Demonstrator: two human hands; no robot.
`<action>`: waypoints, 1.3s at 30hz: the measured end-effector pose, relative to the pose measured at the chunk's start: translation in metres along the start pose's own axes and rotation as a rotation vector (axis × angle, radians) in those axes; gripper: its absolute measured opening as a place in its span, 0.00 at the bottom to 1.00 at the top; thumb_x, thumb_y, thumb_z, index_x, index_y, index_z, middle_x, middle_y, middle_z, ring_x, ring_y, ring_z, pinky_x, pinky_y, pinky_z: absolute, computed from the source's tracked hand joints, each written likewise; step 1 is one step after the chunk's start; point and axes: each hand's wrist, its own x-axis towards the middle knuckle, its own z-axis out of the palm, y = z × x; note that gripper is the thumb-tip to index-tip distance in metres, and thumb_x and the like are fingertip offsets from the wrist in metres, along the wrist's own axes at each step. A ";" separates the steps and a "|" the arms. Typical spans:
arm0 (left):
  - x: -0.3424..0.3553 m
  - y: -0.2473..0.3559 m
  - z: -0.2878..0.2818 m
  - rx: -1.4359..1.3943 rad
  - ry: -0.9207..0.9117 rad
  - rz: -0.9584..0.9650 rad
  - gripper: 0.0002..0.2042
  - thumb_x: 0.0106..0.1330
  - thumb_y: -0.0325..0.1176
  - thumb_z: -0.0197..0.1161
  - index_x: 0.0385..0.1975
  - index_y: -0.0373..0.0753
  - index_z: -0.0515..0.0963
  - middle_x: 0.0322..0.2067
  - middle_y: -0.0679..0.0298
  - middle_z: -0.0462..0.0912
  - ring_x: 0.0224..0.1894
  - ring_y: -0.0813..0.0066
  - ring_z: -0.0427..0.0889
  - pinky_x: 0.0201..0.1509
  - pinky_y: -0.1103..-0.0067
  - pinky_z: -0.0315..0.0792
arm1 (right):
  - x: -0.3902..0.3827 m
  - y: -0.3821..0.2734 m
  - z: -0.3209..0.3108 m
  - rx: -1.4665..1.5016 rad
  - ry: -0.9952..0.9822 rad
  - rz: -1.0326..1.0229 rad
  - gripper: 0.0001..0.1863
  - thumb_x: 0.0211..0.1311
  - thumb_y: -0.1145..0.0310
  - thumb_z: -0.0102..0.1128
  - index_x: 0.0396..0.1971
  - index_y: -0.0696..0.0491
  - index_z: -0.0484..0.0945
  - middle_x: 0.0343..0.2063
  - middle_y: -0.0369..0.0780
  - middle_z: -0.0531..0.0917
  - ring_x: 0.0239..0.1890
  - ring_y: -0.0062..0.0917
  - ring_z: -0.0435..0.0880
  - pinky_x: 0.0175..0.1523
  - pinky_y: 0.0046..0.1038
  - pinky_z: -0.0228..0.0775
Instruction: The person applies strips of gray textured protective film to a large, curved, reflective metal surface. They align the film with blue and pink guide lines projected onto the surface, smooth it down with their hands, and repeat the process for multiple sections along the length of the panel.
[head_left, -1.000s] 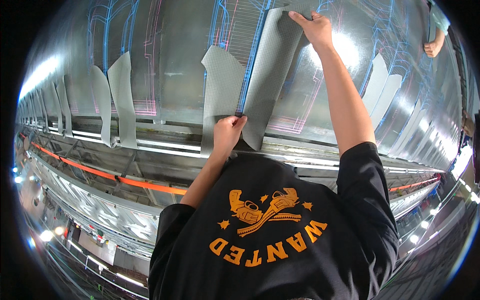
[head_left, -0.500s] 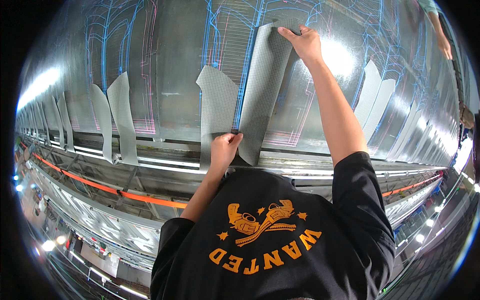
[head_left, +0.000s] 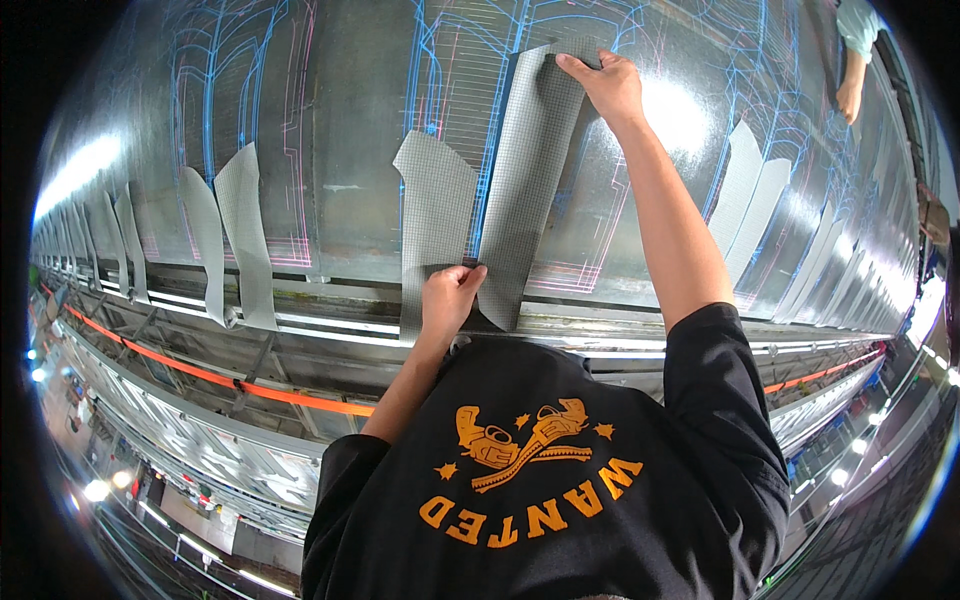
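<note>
A long grey checked strip (head_left: 532,170) lies on a metal table (head_left: 350,130) marked with blue and pink lines. My right hand (head_left: 605,75) grips its far end, thumb on top. My left hand (head_left: 455,290) is closed in a pinch at the strip's near left corner, beside a second, shorter checked piece (head_left: 433,200). That piece lies just left of the long strip, with blue lines showing between them.
More grey pieces lie in pairs along the table, left (head_left: 243,230) and right (head_left: 760,210). Another person's arm (head_left: 852,85) reaches in at top right. A metal rail (head_left: 360,328) and an orange band (head_left: 220,374) run below the near edge.
The table, strip and both my hands sit lower in the picture than a second ago, my grip looking the same. The other person's hand has shifted about at the top right.
</note>
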 end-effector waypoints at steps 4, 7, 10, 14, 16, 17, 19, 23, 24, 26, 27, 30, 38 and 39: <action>0.001 0.001 0.000 0.003 -0.002 -0.005 0.20 0.71 0.46 0.67 0.28 0.32 0.85 0.15 0.60 0.78 0.18 0.69 0.79 0.28 0.70 0.71 | -0.001 -0.005 -0.002 -0.019 -0.008 -0.014 0.50 0.57 0.36 0.74 0.63 0.68 0.76 0.41 0.53 0.89 0.48 0.38 0.91 0.53 0.37 0.83; 0.000 0.002 -0.002 -0.012 -0.006 -0.021 0.20 0.71 0.46 0.68 0.28 0.32 0.85 0.16 0.57 0.79 0.19 0.65 0.80 0.29 0.69 0.72 | 0.000 -0.009 -0.006 0.042 -0.035 0.004 0.47 0.58 0.38 0.74 0.62 0.66 0.77 0.43 0.54 0.88 0.48 0.39 0.90 0.52 0.37 0.83; 0.001 -0.002 0.001 0.047 0.025 0.023 0.20 0.71 0.46 0.68 0.28 0.31 0.85 0.18 0.53 0.80 0.20 0.58 0.81 0.30 0.66 0.73 | -0.023 -0.020 -0.008 0.068 0.117 -0.087 0.40 0.61 0.44 0.74 0.60 0.64 0.78 0.52 0.56 0.84 0.52 0.44 0.86 0.56 0.39 0.81; 0.002 -0.002 0.001 0.057 0.045 0.031 0.21 0.70 0.47 0.68 0.28 0.31 0.85 0.19 0.51 0.81 0.22 0.53 0.82 0.31 0.65 0.73 | -0.063 -0.017 0.011 -0.241 0.395 -0.487 0.31 0.66 0.56 0.71 0.62 0.60 0.77 0.62 0.59 0.76 0.64 0.47 0.77 0.66 0.46 0.71; 0.002 -0.002 0.001 0.078 0.050 0.037 0.21 0.70 0.47 0.69 0.28 0.31 0.85 0.19 0.51 0.81 0.22 0.53 0.82 0.31 0.65 0.73 | -0.073 -0.013 0.021 -0.411 0.346 -0.644 0.30 0.70 0.56 0.66 0.66 0.55 0.75 0.68 0.57 0.71 0.72 0.47 0.69 0.75 0.55 0.58; 0.002 -0.003 0.002 0.075 0.048 0.045 0.21 0.70 0.47 0.69 0.28 0.31 0.85 0.19 0.51 0.81 0.21 0.53 0.82 0.31 0.65 0.73 | -0.077 -0.011 0.027 -0.463 0.307 -0.662 0.30 0.71 0.54 0.64 0.67 0.54 0.74 0.69 0.56 0.69 0.73 0.48 0.67 0.76 0.55 0.56; 0.003 -0.004 0.002 0.070 0.051 0.063 0.21 0.70 0.47 0.69 0.28 0.31 0.85 0.18 0.51 0.81 0.21 0.53 0.81 0.30 0.65 0.73 | -0.077 -0.010 0.040 -0.563 0.232 -0.702 0.31 0.73 0.50 0.61 0.69 0.53 0.74 0.73 0.54 0.66 0.76 0.48 0.64 0.79 0.56 0.51; 0.003 -0.001 0.000 0.074 0.010 0.024 0.21 0.70 0.47 0.68 0.28 0.31 0.84 0.17 0.52 0.80 0.20 0.55 0.81 0.29 0.65 0.72 | -0.066 -0.010 0.052 -0.581 0.148 -0.701 0.31 0.78 0.49 0.52 0.73 0.49 0.68 0.77 0.52 0.61 0.80 0.45 0.58 0.81 0.56 0.44; 0.003 -0.002 0.000 0.053 0.005 0.013 0.21 0.70 0.47 0.68 0.27 0.31 0.84 0.17 0.52 0.80 0.20 0.55 0.81 0.29 0.66 0.72 | -0.063 -0.010 0.053 -0.582 0.139 -0.702 0.31 0.80 0.48 0.49 0.75 0.48 0.65 0.77 0.51 0.60 0.80 0.45 0.57 0.82 0.56 0.43; 0.003 -0.003 0.001 0.031 0.005 0.013 0.21 0.71 0.47 0.68 0.27 0.31 0.84 0.17 0.52 0.79 0.20 0.56 0.81 0.29 0.66 0.72 | -0.061 -0.010 0.056 -0.605 0.140 -0.702 0.32 0.80 0.48 0.47 0.76 0.48 0.64 0.78 0.51 0.60 0.81 0.45 0.56 0.81 0.56 0.43; 0.003 -0.004 0.002 0.030 0.011 0.026 0.21 0.71 0.47 0.68 0.27 0.31 0.84 0.17 0.52 0.79 0.20 0.57 0.81 0.29 0.66 0.72 | -0.060 -0.009 0.057 -0.617 0.141 -0.701 0.32 0.81 0.47 0.46 0.76 0.48 0.63 0.78 0.51 0.60 0.81 0.44 0.56 0.81 0.56 0.43; 0.002 -0.003 0.001 0.048 0.026 0.047 0.21 0.71 0.47 0.67 0.27 0.31 0.84 0.17 0.53 0.79 0.20 0.57 0.81 0.29 0.66 0.72 | -0.061 -0.009 0.055 -0.655 0.152 -0.705 0.32 0.81 0.45 0.46 0.77 0.45 0.63 0.78 0.50 0.60 0.80 0.45 0.57 0.80 0.57 0.47; -0.001 -0.001 -0.005 0.046 0.001 0.111 0.21 0.70 0.47 0.68 0.28 0.31 0.85 0.17 0.53 0.79 0.19 0.56 0.79 0.29 0.66 0.71 | -0.059 -0.006 0.054 -0.688 0.129 -0.734 0.32 0.82 0.43 0.40 0.78 0.40 0.60 0.78 0.50 0.57 0.81 0.43 0.53 0.81 0.57 0.44; 0.000 -0.003 -0.004 0.053 0.001 0.098 0.21 0.70 0.47 0.68 0.28 0.32 0.85 0.17 0.53 0.79 0.19 0.57 0.79 0.29 0.66 0.71 | -0.059 -0.005 0.054 -0.690 0.129 -0.737 0.32 0.82 0.42 0.40 0.78 0.40 0.59 0.79 0.50 0.57 0.82 0.43 0.53 0.81 0.57 0.44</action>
